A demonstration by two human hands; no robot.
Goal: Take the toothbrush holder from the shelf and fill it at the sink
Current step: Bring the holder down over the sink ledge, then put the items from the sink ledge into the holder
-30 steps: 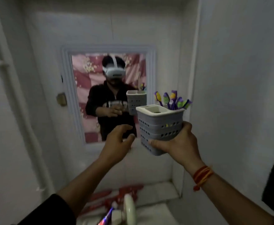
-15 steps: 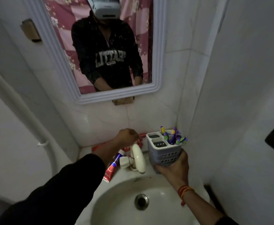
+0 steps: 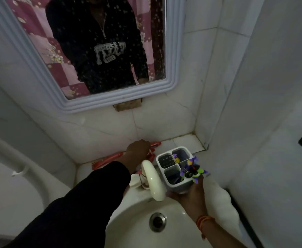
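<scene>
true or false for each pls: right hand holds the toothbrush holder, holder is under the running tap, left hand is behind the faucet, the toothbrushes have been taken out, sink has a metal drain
1. The right hand holds the toothbrush holder. True.
2. The holder is under running water. False: it is beside the faucet, and no water shows.
3. The left hand reaches behind the faucet. True.
4. The toothbrushes have been taken out. False: they stand in one compartment.
5. The sink has a metal drain. True.

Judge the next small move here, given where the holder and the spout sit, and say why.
Probably shift the toothbrush holder, gripped from below by the right hand, left and down under the faucet spout mouth. It sits beside the spout, not beneath, and no water shows. The left hand reaches behind the faucet, perhaps for the tap.
</scene>
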